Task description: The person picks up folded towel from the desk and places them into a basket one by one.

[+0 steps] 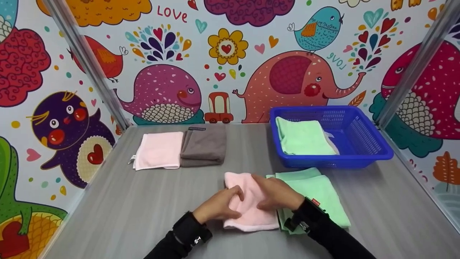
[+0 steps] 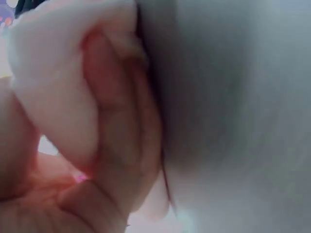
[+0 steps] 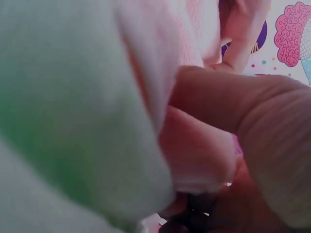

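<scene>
Towel (image 1: 253, 217) in pink, left hand (image 1: 218, 206) gripping its left side, right hand (image 1: 279, 194) gripping its right

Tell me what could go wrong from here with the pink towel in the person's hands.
The pink towel is bunched between the left hand and right hand, so it may end up creased. It also lies against the green towel on its right, so pulling it could drag that one askew. The black wristband sits over the green towel too, and might catch it.
</scene>
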### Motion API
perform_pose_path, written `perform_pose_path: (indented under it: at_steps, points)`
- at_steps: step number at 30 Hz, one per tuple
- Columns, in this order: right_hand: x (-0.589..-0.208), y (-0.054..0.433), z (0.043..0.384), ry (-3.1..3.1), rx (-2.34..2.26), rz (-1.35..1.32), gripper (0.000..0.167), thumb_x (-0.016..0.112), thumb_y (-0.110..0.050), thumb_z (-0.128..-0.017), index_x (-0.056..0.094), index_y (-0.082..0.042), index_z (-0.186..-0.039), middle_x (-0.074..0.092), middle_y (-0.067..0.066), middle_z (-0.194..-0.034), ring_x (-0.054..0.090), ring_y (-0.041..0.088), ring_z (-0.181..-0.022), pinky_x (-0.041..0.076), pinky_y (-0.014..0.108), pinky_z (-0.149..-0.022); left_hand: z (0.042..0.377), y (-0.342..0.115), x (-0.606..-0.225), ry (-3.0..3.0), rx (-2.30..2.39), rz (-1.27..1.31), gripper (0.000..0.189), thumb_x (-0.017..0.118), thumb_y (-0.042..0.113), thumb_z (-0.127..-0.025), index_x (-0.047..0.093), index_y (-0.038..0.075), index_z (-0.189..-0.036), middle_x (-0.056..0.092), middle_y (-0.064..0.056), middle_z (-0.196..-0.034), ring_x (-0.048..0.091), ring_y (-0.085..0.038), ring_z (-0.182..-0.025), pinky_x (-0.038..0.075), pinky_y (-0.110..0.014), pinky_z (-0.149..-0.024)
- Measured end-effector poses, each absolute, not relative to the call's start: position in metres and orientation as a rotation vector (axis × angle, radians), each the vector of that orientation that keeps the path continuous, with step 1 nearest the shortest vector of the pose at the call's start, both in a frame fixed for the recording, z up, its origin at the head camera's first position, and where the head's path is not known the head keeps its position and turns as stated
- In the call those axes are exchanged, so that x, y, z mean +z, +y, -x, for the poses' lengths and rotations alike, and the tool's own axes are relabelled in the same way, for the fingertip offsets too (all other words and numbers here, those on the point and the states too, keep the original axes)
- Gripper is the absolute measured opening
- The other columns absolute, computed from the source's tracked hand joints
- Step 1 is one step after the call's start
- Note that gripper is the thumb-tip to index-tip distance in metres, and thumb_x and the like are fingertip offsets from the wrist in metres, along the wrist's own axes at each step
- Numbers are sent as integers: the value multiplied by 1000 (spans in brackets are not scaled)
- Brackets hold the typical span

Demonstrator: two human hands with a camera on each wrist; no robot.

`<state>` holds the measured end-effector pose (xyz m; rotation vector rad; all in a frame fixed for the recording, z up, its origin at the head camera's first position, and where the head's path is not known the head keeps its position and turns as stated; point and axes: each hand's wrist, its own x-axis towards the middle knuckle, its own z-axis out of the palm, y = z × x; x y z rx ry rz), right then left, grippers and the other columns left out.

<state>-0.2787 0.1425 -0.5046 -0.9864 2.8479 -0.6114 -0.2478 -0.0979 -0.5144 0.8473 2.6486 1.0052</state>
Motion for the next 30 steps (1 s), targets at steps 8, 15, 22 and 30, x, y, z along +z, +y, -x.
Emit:
perform_pose_path:
  at_steps: [8, 15, 22, 30]
  points:
    - [-504, 137, 275, 2758, -760, 1150, 81, 80, -5, -70, 55, -9, -147, 73, 11, -122, 59, 18, -86, 50, 33, -76, 245, -98, -513, 2667, 1084, -840, 47, 87, 3, -68, 59, 9, -105, 64, -12, -114, 57, -23, -103, 47, -35, -91]
    - [-495, 147, 280, 2620, -945, 1226, 65, 77, 4, -73, 70, -15, -135, 71, 6, -130, 53, 17, -102, 45, 29, -85, 244, -101, -503, 2772, 1103, -853, 52, 90, 5, -67, 60, 5, -109, 59, -17, -120, 58, -31, -111, 49, -42, -95]
    - [-477, 158, 288, 2507, -1273, 1046, 36, 80, 1, -82, 81, -13, -114, 78, 4, -116, 61, 11, -96, 51, 22, -84, 248, -108, -480, 2825, 1246, -819, 60, 92, 11, -71, 59, 1, -120, 55, -22, -123, 56, -36, -115, 48, -53, -99]
    - [-455, 159, 285, 2597, -1453, 971, 27, 81, -3, -84, 84, -18, -106, 78, 3, -113, 68, 22, -111, 51, 25, -95, 247, -111, -455, 2818, 1365, -828, 62, 90, 11, -76, 58, 2, -128, 54, -19, -126, 53, -34, -118, 45, -53, -103]
